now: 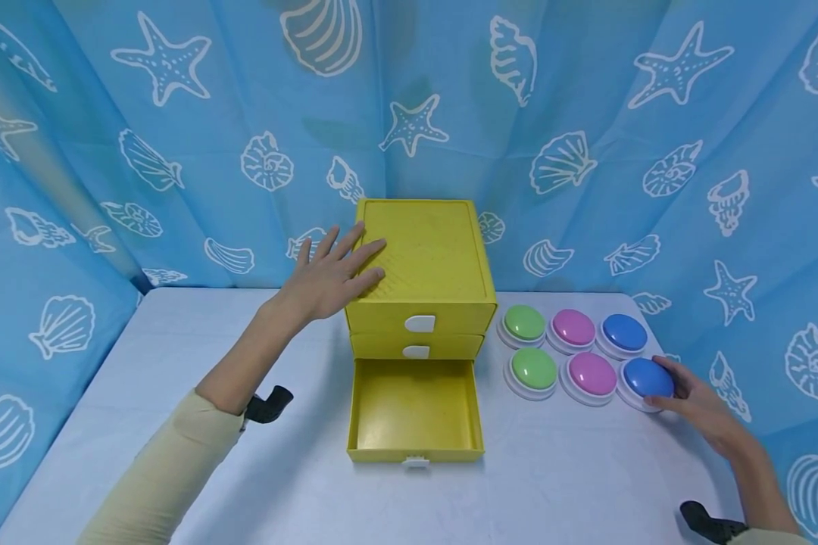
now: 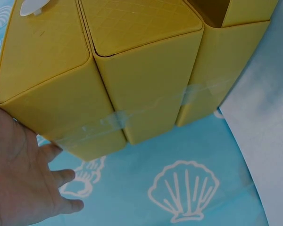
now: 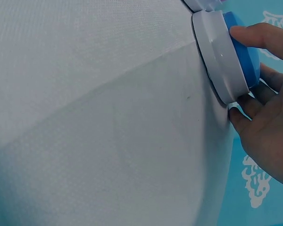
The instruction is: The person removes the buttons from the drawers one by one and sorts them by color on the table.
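Observation:
My left hand (image 1: 322, 281) rests with spread fingers on the top left edge of a yellow drawer cabinet (image 1: 426, 250). In the left wrist view, that hand (image 2: 19, 174) lies along the cabinet's side (image 2: 52, 117). The cabinet's bottom drawer (image 1: 416, 412) is pulled out and holds nothing; the two drawers above it are closed. At the right, my right hand (image 1: 702, 409) holds the near blue push button (image 1: 648, 378), thumb on its dome and fingers round the far side. The right wrist view shows this button's white base (image 3: 219, 56) on the tabletop.
Beside the held button stand a near pink button (image 1: 591, 373) and a near green button (image 1: 534, 369). Behind them is a row of green (image 1: 524, 322), pink (image 1: 573, 328) and blue (image 1: 624, 332) buttons. A blue seashell curtain (image 1: 436, 98) hangs behind the white table (image 1: 518, 484).

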`<action>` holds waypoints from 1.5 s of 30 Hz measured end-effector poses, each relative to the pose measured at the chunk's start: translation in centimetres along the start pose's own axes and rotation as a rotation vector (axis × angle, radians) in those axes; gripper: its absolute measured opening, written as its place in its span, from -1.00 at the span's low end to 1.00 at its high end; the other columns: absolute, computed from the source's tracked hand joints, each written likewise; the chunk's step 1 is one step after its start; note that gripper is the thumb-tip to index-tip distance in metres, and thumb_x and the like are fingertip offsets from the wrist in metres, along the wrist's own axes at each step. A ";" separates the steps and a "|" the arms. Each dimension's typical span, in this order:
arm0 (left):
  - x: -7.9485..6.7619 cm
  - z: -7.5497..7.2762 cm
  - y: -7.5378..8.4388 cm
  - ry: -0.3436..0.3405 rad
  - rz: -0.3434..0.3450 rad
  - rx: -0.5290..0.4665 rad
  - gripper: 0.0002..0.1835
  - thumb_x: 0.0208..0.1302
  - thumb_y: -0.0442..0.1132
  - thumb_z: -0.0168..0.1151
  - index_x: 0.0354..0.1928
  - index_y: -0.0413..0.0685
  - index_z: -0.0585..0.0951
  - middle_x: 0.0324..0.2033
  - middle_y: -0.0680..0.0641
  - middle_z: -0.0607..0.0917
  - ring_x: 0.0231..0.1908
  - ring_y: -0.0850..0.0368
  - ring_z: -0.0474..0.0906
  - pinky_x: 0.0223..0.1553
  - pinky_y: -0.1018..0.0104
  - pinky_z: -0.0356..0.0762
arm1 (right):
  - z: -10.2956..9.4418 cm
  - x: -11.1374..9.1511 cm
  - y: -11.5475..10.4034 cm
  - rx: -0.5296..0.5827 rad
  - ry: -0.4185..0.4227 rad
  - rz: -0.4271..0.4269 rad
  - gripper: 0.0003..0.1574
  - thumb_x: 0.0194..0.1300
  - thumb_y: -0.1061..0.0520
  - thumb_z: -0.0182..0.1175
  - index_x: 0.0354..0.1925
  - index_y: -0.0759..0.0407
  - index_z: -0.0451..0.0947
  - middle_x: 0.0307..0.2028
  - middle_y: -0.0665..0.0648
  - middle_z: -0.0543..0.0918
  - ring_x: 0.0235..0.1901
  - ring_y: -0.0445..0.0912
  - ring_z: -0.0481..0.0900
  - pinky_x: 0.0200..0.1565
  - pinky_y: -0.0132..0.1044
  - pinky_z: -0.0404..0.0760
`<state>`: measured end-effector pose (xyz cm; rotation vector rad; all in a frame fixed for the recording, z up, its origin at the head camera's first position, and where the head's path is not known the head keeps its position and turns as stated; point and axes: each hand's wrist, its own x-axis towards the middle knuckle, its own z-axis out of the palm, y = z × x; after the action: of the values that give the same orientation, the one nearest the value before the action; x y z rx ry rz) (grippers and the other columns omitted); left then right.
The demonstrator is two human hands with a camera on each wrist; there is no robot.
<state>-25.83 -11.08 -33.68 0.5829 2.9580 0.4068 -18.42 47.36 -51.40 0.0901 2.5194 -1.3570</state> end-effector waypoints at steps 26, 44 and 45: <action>0.0 -0.1 0.1 -0.004 -0.002 0.004 -0.30 0.54 0.29 -0.31 0.60 0.24 0.05 0.58 -0.03 -0.17 0.52 -0.20 -0.39 0.38 -0.32 -0.47 | 3.4 -3.1 -5.3 -0.131 0.296 -0.240 -0.22 0.48 0.05 0.19 0.49 0.29 0.18 0.42 0.38 0.25 0.45 0.10 0.16 0.19 -0.60 0.21; 0.0 0.1 -0.1 0.007 0.004 0.007 -0.30 0.54 0.30 -0.34 0.60 0.25 0.05 0.58 -0.03 -0.16 0.52 -0.20 -0.37 0.38 -0.32 -0.45 | 7.9 -4.6 -11.1 -0.036 0.339 -0.556 -0.47 0.29 0.44 0.26 0.23 0.38 0.48 0.13 -0.22 0.57 0.14 -0.50 0.43 0.03 -0.60 0.42; -0.1 0.1 -0.1 0.006 0.005 0.007 -0.30 0.54 0.30 -0.34 0.60 0.25 0.05 0.58 -0.03 -0.16 0.52 -0.20 -0.37 0.38 -0.32 -0.46 | 8.3 -4.7 -11.4 -0.030 0.330 -0.559 -0.47 0.30 0.45 0.25 0.23 0.40 0.47 0.13 -0.23 0.56 0.14 -0.50 0.44 0.02 -0.60 0.43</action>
<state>-25.79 -11.14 -33.79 0.5906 2.9659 0.4002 -14.26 34.52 -45.20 -0.4692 2.9818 -1.6051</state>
